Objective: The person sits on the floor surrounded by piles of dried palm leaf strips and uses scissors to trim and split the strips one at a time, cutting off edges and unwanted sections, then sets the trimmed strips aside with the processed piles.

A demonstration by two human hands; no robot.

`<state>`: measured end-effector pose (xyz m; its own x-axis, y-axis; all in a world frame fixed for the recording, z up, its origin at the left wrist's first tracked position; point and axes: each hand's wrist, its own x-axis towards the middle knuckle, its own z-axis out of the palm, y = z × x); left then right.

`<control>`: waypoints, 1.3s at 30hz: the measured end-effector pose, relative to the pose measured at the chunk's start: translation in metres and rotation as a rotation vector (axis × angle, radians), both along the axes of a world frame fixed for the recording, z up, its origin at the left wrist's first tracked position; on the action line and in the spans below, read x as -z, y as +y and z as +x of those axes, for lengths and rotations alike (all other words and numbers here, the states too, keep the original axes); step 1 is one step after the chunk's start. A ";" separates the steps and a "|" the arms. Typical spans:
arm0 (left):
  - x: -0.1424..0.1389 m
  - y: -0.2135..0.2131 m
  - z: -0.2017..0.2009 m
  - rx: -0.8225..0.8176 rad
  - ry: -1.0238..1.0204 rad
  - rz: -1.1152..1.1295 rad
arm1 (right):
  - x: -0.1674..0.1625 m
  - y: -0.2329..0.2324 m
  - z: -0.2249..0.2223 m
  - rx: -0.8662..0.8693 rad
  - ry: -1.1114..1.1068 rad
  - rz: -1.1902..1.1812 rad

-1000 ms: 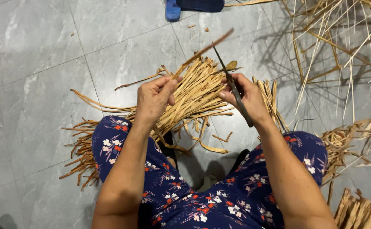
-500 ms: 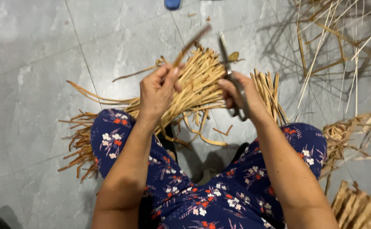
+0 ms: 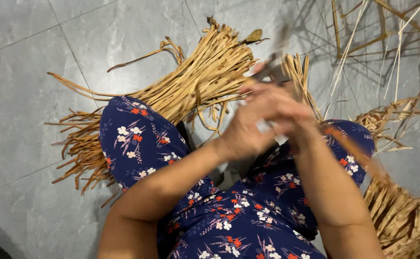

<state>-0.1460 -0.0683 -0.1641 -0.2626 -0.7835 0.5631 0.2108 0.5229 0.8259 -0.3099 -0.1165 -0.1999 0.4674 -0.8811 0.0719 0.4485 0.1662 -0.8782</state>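
Left hand (image 3: 248,129), right hand (image 3: 291,120): blurred, together at a knife (image 3: 272,72); grip cannot be told. Strips (image 3: 195,86): large bundle heaped on floor (image 3: 23,72); progress unclear.

Navy floral garment (image 3: 248,225), bare forearms, no sleeves

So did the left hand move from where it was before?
Yes. The left hand came over toward the right hand, away from the left knee it was above; both are blurred now.
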 end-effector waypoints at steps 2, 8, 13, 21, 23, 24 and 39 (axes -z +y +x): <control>-0.004 0.010 -0.004 -0.061 -0.176 -0.230 | -0.035 -0.024 -0.021 0.128 0.798 -0.928; 0.027 0.020 -0.019 0.043 -0.392 -0.235 | -0.091 -0.024 -0.111 0.232 0.571 -0.120; 0.064 0.018 -0.038 0.138 -0.658 -0.150 | -0.025 -0.037 -0.184 0.194 0.669 0.266; 0.075 -0.009 -0.031 -0.072 -0.710 0.024 | 0.133 0.026 -0.301 0.248 0.926 0.501; 0.079 -0.020 -0.029 -0.102 -0.757 0.091 | 0.156 0.041 -0.321 0.268 0.860 0.634; 0.081 -0.026 -0.027 -0.119 -0.779 0.123 | 0.164 0.048 -0.329 0.278 0.827 0.697; 0.183 -0.128 0.061 -0.786 -0.841 0.535 | 0.190 0.113 -0.343 0.129 1.611 0.281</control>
